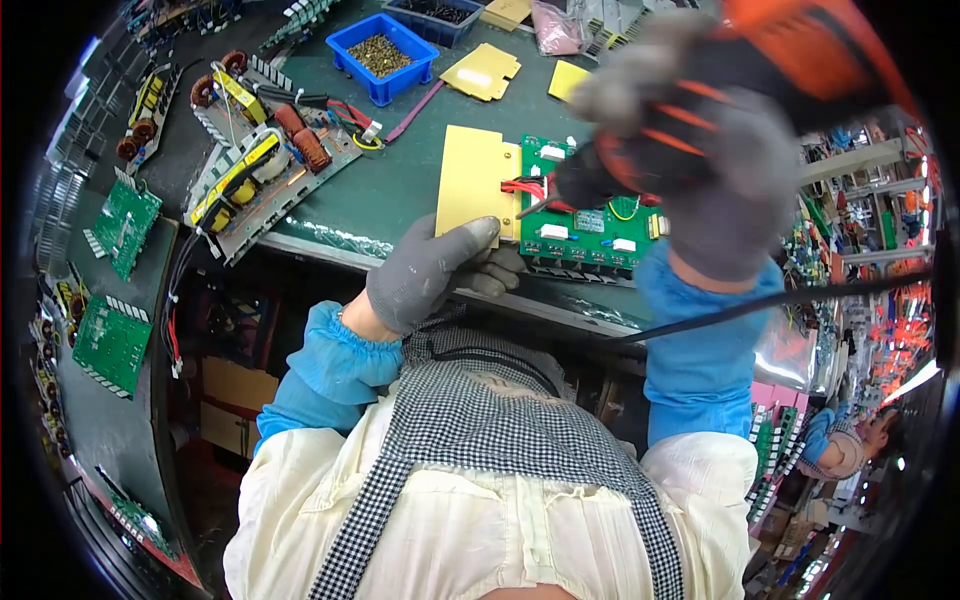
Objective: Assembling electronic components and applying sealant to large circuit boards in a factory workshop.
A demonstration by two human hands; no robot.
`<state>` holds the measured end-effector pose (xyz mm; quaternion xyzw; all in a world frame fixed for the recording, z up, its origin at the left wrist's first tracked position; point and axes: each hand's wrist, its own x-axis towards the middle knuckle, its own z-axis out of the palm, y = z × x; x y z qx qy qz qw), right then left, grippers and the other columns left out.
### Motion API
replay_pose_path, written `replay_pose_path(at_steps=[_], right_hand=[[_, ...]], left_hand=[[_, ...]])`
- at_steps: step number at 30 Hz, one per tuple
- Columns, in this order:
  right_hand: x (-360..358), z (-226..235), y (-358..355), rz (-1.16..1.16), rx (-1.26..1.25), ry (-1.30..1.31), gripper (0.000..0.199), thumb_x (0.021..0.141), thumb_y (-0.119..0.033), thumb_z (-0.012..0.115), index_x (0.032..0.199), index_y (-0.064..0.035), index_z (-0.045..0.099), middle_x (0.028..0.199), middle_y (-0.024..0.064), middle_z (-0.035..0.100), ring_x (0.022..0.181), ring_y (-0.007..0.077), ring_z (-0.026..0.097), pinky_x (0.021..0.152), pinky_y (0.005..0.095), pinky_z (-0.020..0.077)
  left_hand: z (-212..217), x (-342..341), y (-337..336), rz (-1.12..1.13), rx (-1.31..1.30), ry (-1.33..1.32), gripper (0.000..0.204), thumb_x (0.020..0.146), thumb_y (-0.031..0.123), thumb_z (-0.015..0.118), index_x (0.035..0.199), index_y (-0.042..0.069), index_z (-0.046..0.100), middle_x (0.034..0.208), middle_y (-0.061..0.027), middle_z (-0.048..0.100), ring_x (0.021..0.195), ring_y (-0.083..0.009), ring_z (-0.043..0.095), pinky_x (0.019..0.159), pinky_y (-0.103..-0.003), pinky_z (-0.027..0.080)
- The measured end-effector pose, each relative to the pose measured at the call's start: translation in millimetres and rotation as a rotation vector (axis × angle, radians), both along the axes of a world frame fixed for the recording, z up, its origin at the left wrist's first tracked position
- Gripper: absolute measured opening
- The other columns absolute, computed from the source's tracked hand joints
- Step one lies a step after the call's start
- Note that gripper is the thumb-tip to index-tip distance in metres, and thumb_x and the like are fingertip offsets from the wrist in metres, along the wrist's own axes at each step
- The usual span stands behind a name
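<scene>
1. holding a power tool [775, 75] in the right hand [735, 190], gray glove wrapped snugly around it; too blurred to tell one finger from another.
2. sticking out of that grip toward the left, with the fat orange and black end up at the top right.
3. long and slanted, running from the top right down to the lower left, and pointing with its thin bit [537, 206] at the right edge of the yellow plate [468, 180].
4. ending very close to the nearer screw [507, 222]; cannot tell if touching.
5. pinching the yellow plate with the left hand [425, 275], at the near right corner, thumb on top and fingers below the edge.
6. laid on the dark green table [400, 190], mostly past the left thumb, and longer from near to far than from side to side.
7. just beside it, on the right: a green board [592, 245], with red wires [520, 186] in between.
8. farther off: a blue bin [380, 93] of tiny brassy bits [378, 55].
</scene>
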<state>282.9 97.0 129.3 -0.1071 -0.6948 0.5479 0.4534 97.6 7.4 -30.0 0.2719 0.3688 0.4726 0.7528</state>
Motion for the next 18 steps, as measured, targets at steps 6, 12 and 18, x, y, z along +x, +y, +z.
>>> replay_pose_path(at_steps=[6,12,18], right_hand=[[128.5,44.4,-26.3,0.129,0.164,0.102,0.073,0.080,-0.051,0.075,0.129,-0.0034,0.048,0.101,0.0072,0.052,0.108,0.0283,0.053,0.096,0.0494,0.0466],[214.9,14.4,-90.7,-0.788,0.774,-0.484,0.063,0.082,-0.037,0.080,0.128,-0.0041,0.053,0.117,0.0076,0.054,0.109,0.0243,0.052,0.102,0.0410,0.0385],[244.2,-61.7,-117.5,-1.144,0.565,-0.942,0.035,0.074,-0.004,0.075,0.108,-0.0064,0.066,0.121,0.0112,0.054,0.115,0.0302,0.054,0.099,0.0389,0.0438]], left_hand=[[7.7,-1.2,-0.7,-0.013,0.028,0.153,0.041,0.098,0.039,0.057,0.103,-0.002,0.058,0.086,-0.0150,0.067,0.070,-0.0178,0.065,0.059,-0.026,0.051],[0.8,-2.4,-2.5,-0.018,0.007,0.236,0.047,0.097,0.043,0.057,0.099,-0.003,0.062,0.078,-0.0103,0.067,0.064,-0.0127,0.061,0.054,-0.023,0.046],[-5.6,-6.5,-4.2,0.021,0.074,0.190,0.050,0.096,0.049,0.056,0.092,-0.001,0.060,0.076,-0.0107,0.064,0.059,-0.0139,0.055,0.054,-0.028,0.044]])
